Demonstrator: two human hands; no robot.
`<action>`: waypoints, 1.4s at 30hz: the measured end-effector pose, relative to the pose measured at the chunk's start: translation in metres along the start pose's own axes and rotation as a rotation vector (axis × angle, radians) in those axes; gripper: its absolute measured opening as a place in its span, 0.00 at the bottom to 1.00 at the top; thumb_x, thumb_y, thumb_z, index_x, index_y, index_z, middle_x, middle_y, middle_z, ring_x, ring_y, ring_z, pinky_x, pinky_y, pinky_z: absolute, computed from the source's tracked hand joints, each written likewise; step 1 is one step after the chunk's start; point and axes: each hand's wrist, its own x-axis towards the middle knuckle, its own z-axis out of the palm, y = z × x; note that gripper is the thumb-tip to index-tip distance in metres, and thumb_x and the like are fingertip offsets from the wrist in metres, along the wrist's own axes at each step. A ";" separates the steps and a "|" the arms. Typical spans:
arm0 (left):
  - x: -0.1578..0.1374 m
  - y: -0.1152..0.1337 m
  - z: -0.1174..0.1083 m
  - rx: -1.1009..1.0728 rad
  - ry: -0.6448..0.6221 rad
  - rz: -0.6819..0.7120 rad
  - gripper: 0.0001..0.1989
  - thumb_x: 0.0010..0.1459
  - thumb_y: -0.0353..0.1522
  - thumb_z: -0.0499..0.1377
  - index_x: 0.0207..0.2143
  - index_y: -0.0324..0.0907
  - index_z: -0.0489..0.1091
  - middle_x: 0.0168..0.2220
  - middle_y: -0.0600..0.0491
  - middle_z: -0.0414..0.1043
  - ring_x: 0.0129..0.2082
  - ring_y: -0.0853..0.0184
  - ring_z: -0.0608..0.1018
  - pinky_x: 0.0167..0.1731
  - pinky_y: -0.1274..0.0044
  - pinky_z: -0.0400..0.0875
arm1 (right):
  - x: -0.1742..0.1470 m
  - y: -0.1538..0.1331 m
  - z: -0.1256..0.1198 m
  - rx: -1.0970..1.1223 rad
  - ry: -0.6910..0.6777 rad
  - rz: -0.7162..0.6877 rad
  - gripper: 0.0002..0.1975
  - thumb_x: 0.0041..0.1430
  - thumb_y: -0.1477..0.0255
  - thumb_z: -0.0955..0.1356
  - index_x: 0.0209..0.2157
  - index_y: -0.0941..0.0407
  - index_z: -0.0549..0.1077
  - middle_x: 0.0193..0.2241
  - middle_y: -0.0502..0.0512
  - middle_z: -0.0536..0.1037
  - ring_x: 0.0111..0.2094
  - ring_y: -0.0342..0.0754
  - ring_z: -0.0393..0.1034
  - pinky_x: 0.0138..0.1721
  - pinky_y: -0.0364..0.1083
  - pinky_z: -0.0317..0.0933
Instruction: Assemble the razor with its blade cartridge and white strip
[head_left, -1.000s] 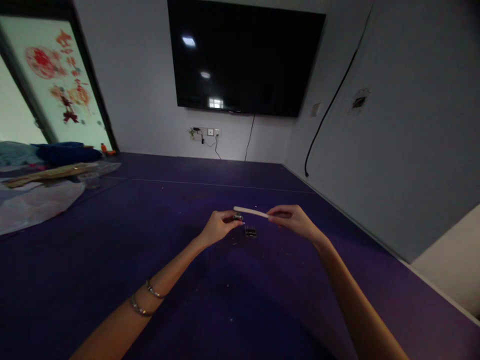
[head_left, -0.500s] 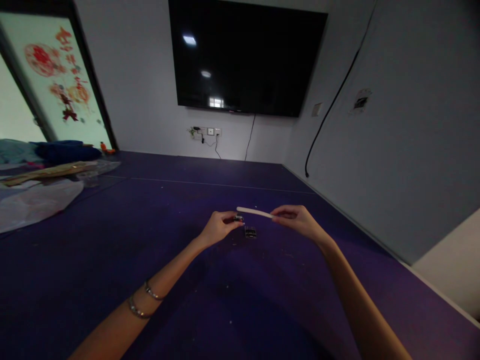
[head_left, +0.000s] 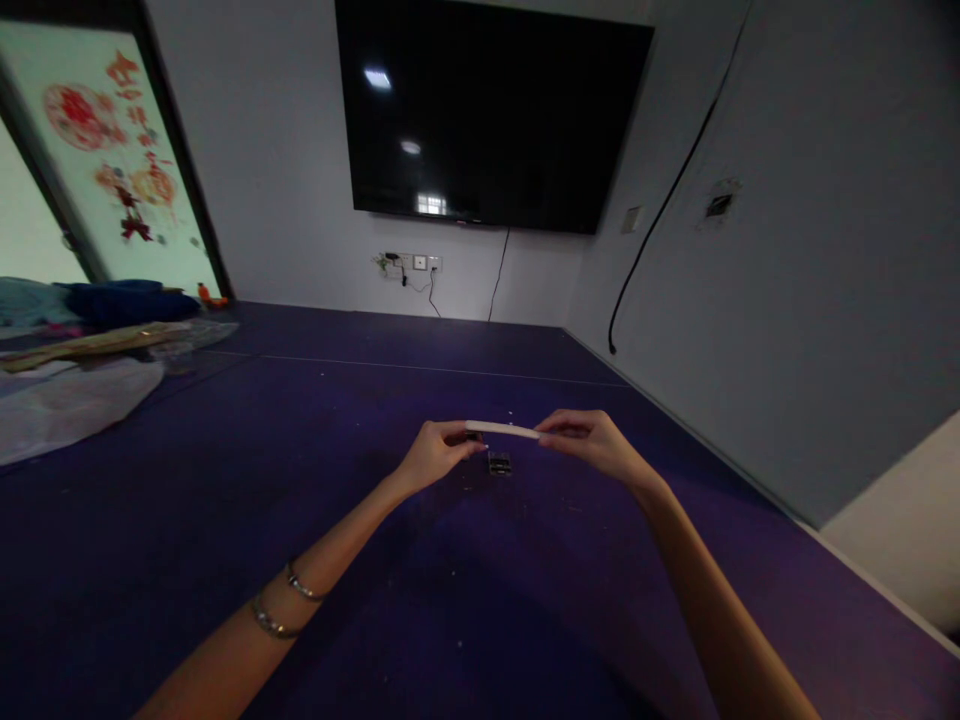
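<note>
My right hand (head_left: 581, 435) pinches the right end of a slim, slightly bent white stick (head_left: 502, 430), held nearly level. The stick's far end meets the fingertips of my left hand (head_left: 435, 455). Between the thumb and fingers of that hand is a small dark piece (head_left: 474, 437), partly hidden beneath the stick; its kind is too small to make out. Just below the stick, a small black square part (head_left: 500, 463), like an electronic module, lies on the purple surface.
The purple surface (head_left: 337, 600) stretches to the wall, with pale specks on it. At left lie plastic sheeting (head_left: 82, 405) and dark blue cloth (head_left: 127, 303). A television (head_left: 495, 110) hangs on the wall, and a black cable (head_left: 660, 215) hangs at right.
The white stick has shifted slightly left and down, and its left end now reaches my left fingertips over the small dark piece. Both hands have kept nearly the same place.
</note>
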 end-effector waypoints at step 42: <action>-0.002 0.005 0.000 0.042 0.008 -0.006 0.10 0.48 0.35 0.61 0.30 0.37 0.73 0.28 0.52 0.74 0.28 0.69 0.74 0.32 0.77 0.69 | -0.001 0.005 -0.006 -0.030 0.044 0.017 0.15 0.46 0.60 0.69 0.33 0.57 0.76 0.33 0.56 0.77 0.36 0.50 0.71 0.38 0.48 0.64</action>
